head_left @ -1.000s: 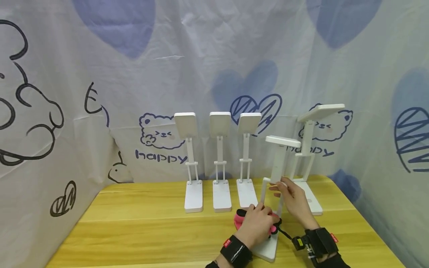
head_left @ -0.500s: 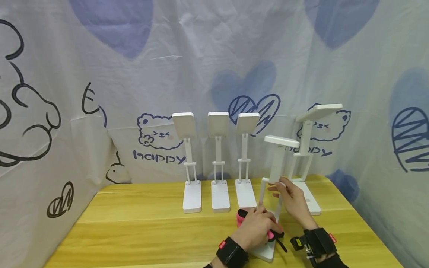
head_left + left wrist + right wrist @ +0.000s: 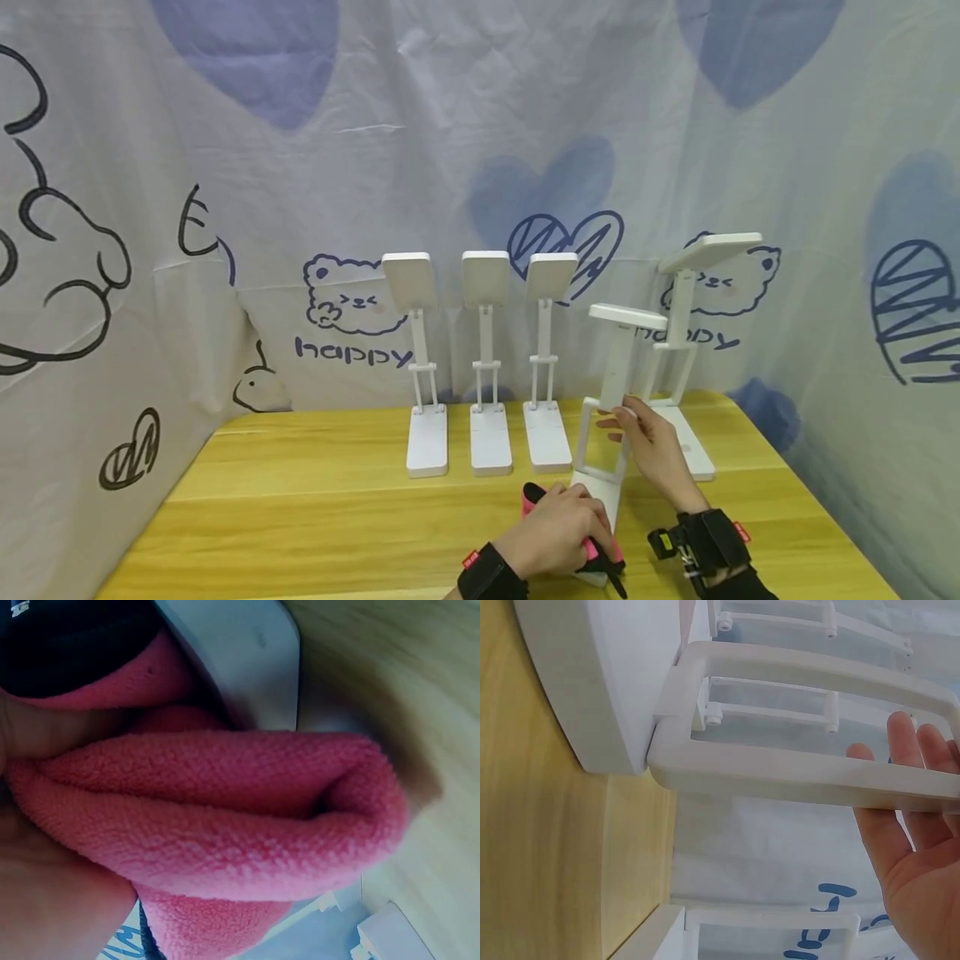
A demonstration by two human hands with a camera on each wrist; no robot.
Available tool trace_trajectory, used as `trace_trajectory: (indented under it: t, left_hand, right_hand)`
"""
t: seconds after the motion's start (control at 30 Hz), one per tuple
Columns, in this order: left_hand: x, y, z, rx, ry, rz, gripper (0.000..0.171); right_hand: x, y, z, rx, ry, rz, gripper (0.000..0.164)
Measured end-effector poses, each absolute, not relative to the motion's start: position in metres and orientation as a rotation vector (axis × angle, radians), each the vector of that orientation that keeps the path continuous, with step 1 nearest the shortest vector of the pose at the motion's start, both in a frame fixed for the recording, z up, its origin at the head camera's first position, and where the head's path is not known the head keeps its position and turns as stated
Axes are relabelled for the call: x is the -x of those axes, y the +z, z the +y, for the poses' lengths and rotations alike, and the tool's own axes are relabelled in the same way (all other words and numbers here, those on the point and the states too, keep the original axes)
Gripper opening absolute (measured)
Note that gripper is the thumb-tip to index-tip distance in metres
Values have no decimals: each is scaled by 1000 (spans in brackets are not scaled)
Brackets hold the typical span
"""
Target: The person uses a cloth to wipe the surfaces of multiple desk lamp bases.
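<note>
A white desk lamp [image 3: 616,367] stands at the front right of the table, its flat head on top. My right hand [image 3: 660,450] holds its folding arm near the upper joint; in the right wrist view the fingers [image 3: 906,742] pass behind the frame bar [image 3: 780,774]. With my left hand [image 3: 558,529] I grip a pink fleecy cloth [image 3: 210,840] with black edging and a dark strap. It lies against the lamp's base [image 3: 597,493], covering the lower part. The left wrist view shows the cloth folded over beside the white base [image 3: 251,652].
Behind, three similar white lamps stand in a row: left [image 3: 427,442], middle [image 3: 491,442] and right [image 3: 547,437]. Another lamp [image 3: 681,308] stands close behind my right hand. A printed curtain [image 3: 420,183] hangs behind the wooden table [image 3: 315,517].
My left hand has slid the pink cloth down the lamp's base toward the table's front, uncovering the base's upper part. My right hand keeps its hold on the lamp arm.
</note>
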State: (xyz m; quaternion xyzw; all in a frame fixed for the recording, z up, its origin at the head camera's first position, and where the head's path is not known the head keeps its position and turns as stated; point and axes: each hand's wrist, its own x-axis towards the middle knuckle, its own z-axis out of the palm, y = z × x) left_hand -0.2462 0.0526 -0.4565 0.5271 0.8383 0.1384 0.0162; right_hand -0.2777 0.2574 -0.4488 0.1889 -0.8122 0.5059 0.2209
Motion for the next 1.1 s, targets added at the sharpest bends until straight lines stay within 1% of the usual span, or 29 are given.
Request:
trace_trajectory:
  t: [0.17, 0.4, 0.47, 0.5, 0.6, 0.73, 0.83, 0.93, 1.1]
  left_hand:
    - [248, -453, 46, -1629, 439, 2576, 41]
    - [251, -447, 36, -1546, 441, 2546, 40]
    - [250, -445, 34, -1500, 421, 2559, 39]
    - [250, -443, 33, -1483, 398, 2571, 38]
    - [250, -438, 31, -1416, 330, 2613, 35]
    - [252, -435, 27, -1338, 273, 2668, 33]
    - [254, -436, 25, -1319, 261, 2706, 33]
    - [256, -440, 25, -1327, 278, 2752, 34]
    - [260, -447, 26, -1279, 338, 2842, 33]
  right_hand:
    - [284, -455, 259, -545, 1380, -2234, 34]
    - [339, -530, 286, -572, 1296, -2219, 35]
    - [345, -538, 291, -563, 1277, -2224, 35]
    - [345, -538, 291, -557, 1280, -2220, 35]
    - [333, -521, 286, -595, 1310, -2189, 34]
    - [300, -476, 267, -596, 1358, -2181, 31]
    - [284, -453, 257, -543, 1345, -2227, 30]
    - [279, -445, 254, -511, 1334, -2260, 30]
    - [277, -443, 253, -478, 1336, -2265, 31]
